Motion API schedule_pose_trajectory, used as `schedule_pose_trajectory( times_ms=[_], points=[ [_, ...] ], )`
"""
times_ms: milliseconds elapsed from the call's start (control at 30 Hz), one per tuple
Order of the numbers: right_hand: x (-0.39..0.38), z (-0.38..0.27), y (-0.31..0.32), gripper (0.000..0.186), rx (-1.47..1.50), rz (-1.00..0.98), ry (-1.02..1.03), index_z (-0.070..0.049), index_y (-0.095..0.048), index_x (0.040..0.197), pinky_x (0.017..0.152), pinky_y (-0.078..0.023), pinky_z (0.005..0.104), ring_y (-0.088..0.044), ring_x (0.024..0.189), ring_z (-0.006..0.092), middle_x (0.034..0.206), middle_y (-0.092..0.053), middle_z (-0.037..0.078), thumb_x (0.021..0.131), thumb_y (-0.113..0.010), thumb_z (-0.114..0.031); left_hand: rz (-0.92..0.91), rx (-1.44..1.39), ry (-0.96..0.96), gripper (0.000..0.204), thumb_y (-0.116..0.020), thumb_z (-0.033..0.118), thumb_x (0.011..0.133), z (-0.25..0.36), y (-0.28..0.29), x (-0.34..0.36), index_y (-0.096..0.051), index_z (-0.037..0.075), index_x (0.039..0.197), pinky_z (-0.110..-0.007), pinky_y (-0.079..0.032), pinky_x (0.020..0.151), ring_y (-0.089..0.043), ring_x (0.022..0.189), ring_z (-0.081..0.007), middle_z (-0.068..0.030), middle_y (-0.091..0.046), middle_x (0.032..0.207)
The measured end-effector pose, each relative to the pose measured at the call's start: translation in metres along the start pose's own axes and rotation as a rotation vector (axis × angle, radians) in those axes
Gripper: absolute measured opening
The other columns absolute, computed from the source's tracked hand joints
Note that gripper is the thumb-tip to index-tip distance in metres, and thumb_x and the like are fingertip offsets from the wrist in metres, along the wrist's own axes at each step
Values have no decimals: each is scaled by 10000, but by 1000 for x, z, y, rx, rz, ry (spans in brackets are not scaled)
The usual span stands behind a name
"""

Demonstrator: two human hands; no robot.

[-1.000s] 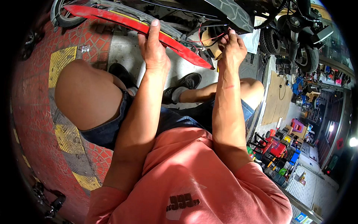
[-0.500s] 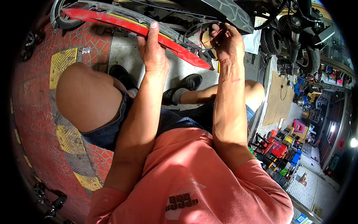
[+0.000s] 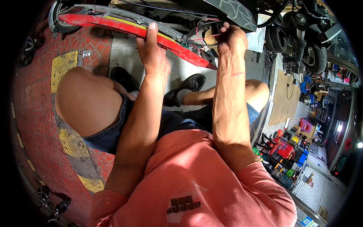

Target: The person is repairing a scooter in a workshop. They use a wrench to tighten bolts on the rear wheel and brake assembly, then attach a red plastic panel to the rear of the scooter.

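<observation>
A long red panel with a yellow strip along its upper edge slants across the top of the view. My left hand grips it near the middle, thumb on top and fingers hidden underneath. Behind the panel runs a long grey part of a small vehicle. Thin red wires and a black cable loop out beside the panel's right end. My right hand is closed at these wires, below a dark patterned panel; its fingertips are partly shaded and hidden.
A wheel sits at the far left end of the vehicle. To the right stand tires and another wheeled vehicle. Cardboard and a cluttered heap of tools lie beyond my right knee. Red patterned paving spreads at left.
The red panel's left end has shifted slightly down and left with my left hand. My right hand has turned and its fingers have curled further in at the wires.
</observation>
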State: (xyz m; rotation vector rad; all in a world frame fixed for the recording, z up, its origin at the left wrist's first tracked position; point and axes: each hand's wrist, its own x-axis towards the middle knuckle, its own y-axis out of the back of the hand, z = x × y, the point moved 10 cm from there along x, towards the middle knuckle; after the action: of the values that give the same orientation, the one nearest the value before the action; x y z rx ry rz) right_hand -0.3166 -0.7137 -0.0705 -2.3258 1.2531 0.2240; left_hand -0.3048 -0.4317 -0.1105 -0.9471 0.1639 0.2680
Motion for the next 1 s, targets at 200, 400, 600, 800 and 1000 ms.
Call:
schedule_pose_trajectory(
  times_ms=[200,400,600,800,1000],
  points=[
    [-6,10,-1,142,-107,-65,-49,-24,-657,1007,543,-485,356,-644,601,226,815,-718,111,1008,-599,-153,5,-21,27,479,-687,257,1006,-6,-4,5,-493,45,1390,-392,-520,975,-605,1114,-192,-70,-599,1253],
    [-25,26,4,408,26,-140,-308,-37,-616,972,778,-517,450,-639,796,294,845,-689,138,1066,-399,-370,38,-20,2,417,-693,234,1010,-2,-2,1,-529,48,1344,-352,-537,893,-605,1050,-160,-49,-611,1190],
    [-8,-14,29,340,-424,-117,261,-16,-679,742,521,-398,292,-531,577,113,660,-617,4,982,-709,-254,17,-37,18,429,-695,227,1008,-3,0,1,-528,57,1365,-347,-532,903,-601,1048,-156,-38,-607,1183],
    [-12,-52,10,370,-848,-49,569,41,-756,814,623,-475,318,-568,614,129,657,-680,53,894,-766,-320,10,20,14,549,-700,297,999,-1,-2,1,-487,36,1433,-446,-472,1100,-577,1265,-251,-107,-585,1373],
    [-31,-69,-4,436,-1086,54,723,33,-729,760,650,-501,383,-605,581,228,622,-673,135,861,-726,-390,-10,19,4,605,-715,310,983,0,-4,1,-466,28,1456,-429,-445,1127,-565,1279,-241,-109,-570,1396]
  ],
)
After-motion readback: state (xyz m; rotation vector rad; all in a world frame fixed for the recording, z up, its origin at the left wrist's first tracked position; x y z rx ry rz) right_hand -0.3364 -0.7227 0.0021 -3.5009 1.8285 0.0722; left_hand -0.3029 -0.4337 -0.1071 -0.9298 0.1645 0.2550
